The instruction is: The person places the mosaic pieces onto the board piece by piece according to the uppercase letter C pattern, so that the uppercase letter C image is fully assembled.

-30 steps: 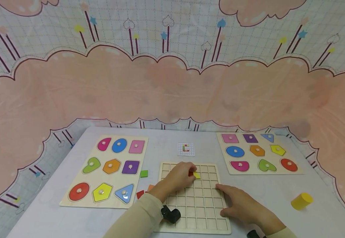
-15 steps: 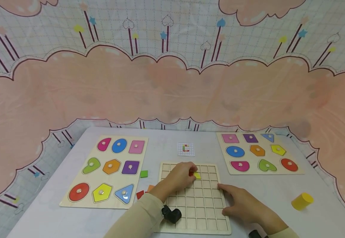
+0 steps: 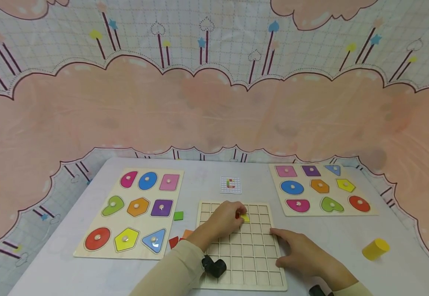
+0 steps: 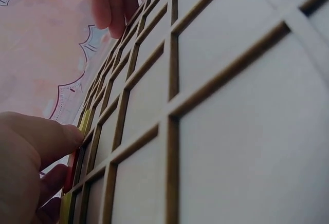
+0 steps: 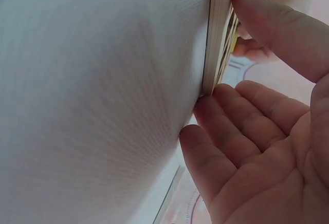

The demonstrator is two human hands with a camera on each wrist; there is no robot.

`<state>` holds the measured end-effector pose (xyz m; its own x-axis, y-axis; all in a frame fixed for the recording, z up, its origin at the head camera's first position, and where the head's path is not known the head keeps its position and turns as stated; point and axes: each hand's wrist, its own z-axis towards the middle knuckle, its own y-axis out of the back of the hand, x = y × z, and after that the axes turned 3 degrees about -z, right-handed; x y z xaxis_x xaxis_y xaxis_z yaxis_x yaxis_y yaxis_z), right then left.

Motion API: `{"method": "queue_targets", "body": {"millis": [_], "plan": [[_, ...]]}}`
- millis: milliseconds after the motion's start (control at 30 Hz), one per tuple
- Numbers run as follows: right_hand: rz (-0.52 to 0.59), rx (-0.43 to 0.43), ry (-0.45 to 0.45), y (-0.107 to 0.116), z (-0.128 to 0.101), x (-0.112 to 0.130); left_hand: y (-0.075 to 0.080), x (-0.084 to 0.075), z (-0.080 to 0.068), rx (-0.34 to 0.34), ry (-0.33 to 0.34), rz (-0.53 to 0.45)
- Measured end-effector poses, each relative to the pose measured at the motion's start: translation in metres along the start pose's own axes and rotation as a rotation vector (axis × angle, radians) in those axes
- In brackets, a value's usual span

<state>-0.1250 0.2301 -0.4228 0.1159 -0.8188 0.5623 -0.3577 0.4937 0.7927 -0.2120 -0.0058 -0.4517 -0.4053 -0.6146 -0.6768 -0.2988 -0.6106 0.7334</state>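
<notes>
A pale wooden grid board lies on the table between my hands. At its far part my left hand pinches a small red square tile, thumb on one side and fingers on the other. Beside the red tile sits a yellow square tile; another yellow piece shows past the fingers in the left wrist view. My right hand rests against the board's right side, thumb near the front and fingers farther back. In the right wrist view its fingertips are at the board's corner, fingers fairly straight.
A green tile, red tile and orange tile lie left of the board. Knobbed shape puzzles stand at left and right. A pattern card lies behind the board, a yellow cylinder at right.
My right hand has shifted very slightly to the right along the board's edge. The left hand stays in place at the red tile.
</notes>
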Motion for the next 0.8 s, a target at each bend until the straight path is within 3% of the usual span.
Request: {"method": "queue_targets", "body": {"millis": [300,567,800], "plan": [[-0.002,-0.006,-0.012,-0.001,0.000,0.000,0.009,0.004,-0.006,-0.034,0.014,-0.040],[0.001,-0.010,-0.024,-0.002,-0.001,0.002,0.034,0.011,-0.022,-0.055,0.021,-0.016],[-0.007,-0.015,-0.022,-0.001,0.000,0.002,0.059,0.015,-0.041,-0.081,0.086,-0.026]]}}
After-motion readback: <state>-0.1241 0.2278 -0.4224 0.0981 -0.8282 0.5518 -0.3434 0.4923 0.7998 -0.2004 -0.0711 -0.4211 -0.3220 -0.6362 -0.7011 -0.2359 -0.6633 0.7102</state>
